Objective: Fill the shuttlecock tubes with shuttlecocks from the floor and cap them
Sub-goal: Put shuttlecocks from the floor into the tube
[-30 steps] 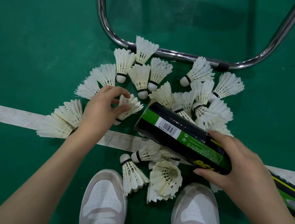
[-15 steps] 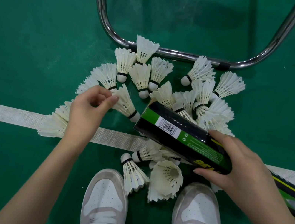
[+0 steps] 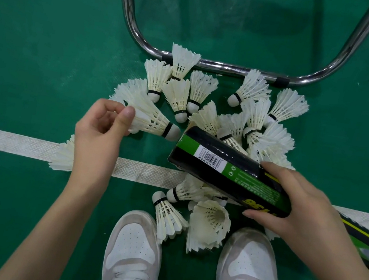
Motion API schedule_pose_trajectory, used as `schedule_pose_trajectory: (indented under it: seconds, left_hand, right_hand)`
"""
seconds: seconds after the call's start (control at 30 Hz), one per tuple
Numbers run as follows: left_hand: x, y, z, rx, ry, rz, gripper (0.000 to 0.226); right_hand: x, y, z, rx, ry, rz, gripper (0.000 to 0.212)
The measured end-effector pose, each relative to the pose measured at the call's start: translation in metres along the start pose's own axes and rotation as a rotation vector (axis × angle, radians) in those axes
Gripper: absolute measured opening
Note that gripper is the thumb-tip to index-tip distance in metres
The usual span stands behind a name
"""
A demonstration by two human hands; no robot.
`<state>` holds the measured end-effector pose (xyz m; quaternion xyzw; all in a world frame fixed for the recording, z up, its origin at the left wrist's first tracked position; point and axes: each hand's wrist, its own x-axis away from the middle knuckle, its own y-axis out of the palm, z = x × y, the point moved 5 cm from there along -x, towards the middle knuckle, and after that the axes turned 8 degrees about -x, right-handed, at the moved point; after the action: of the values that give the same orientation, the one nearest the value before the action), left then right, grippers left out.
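My left hand pinches a white shuttlecock by its feathers, its cork pointing right, close to the mouth of a black and green tube. My right hand grips that tube around its middle, tilted, its open end facing left and up. Several white shuttlecocks lie scattered on the green floor behind and under the tube. A few more shuttlecocks lie between my shoes. Part of one shuttlecock shows behind my left wrist.
A chrome tube frame curves across the floor just beyond the pile. A white court line runs left to right under my hands. A second black and green tube lies at the right edge. My white shoes stand at the bottom.
My left hand has picked a shuttlecock out of the pile, turned its cork to the right and brought it up to the tube's open end. The right hand and tube have stayed put.
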<state>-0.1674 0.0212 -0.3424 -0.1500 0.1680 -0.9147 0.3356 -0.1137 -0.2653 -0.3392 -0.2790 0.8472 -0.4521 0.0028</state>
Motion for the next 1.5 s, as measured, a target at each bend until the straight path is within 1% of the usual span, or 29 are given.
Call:
schedule_pose_trajectory:
  seconds: [0.1, 0.27, 0.43, 0.5, 0.6, 0.67, 0.7, 0.8, 0.9, 1.07, 1.13, 1.23, 1.33, 1.37, 1.43, 1.5]
  left_hand:
    - [0.008, 0.007, 0.005, 0.043, 0.002, -0.047, 0.015]
    - [0.027, 0.025, 0.016, 0.118, 0.011, -0.174, 0.009]
    - [0.039, 0.037, 0.017, 0.176, -0.008, -0.209, 0.016]
    - [0.04, 0.037, 0.015, 0.142, 0.014, -0.226, 0.018]
    - [0.041, 0.037, 0.012, -0.041, 0.065, -0.277, 0.016]
    - [0.043, 0.039, 0.011, -0.132, 0.08, -0.303, 0.027]
    - [0.043, 0.041, 0.013, -0.144, 0.083, -0.303, 0.028]
    - [0.044, 0.044, 0.017, -0.068, 0.062, -0.315, 0.025]
    - [0.043, 0.045, 0.017, -0.018, 0.032, -0.371, 0.022]
    - [0.043, 0.046, 0.02, 0.005, 0.044, -0.538, 0.012]
    - [0.045, 0.046, 0.024, 0.02, 0.062, -0.585, 0.014]
    - [0.044, 0.045, 0.024, -0.043, 0.09, -0.572, 0.018]
    - [0.042, 0.043, 0.022, -0.147, 0.087, -0.527, 0.03]
    - [0.041, 0.042, 0.023, -0.163, 0.085, -0.515, 0.031]
    - [0.04, 0.042, 0.026, -0.173, 0.078, -0.498, 0.028]
    - [0.041, 0.043, 0.029, -0.15, 0.067, -0.515, 0.025]
  right_hand:
    - [-0.001, 0.0, 0.0, -0.002, -0.011, 0.008, 0.075]
    - [-0.002, 0.003, -0.005, -0.018, -0.025, 0.013, 0.075]
    - [-0.003, 0.003, -0.006, -0.035, -0.029, 0.007, 0.075]
    - [-0.002, 0.003, -0.005, -0.029, -0.026, 0.01, 0.075]
    - [-0.001, 0.003, -0.004, -0.016, -0.018, 0.014, 0.075]
    - [-0.001, 0.002, -0.004, -0.014, -0.016, 0.015, 0.075]
    - [-0.001, 0.002, -0.004, -0.012, -0.019, 0.017, 0.075]
    - [-0.001, 0.002, -0.004, -0.005, -0.029, 0.019, 0.073]
    - [0.0, 0.001, -0.005, -0.017, -0.031, 0.02, 0.072]
    - [0.0, 0.002, -0.006, -0.031, -0.048, 0.027, 0.072]
    - [-0.001, 0.002, -0.007, -0.026, -0.057, 0.026, 0.072]
    - [-0.002, 0.002, -0.009, -0.025, -0.061, 0.03, 0.071]
    - [-0.001, 0.002, -0.01, -0.019, -0.063, 0.038, 0.071]
    - [-0.001, 0.002, -0.01, -0.021, -0.063, 0.037, 0.071]
    - [-0.001, 0.003, -0.011, -0.03, -0.065, 0.038, 0.07]
    - [-0.001, 0.003, -0.011, -0.036, -0.068, 0.038, 0.07]
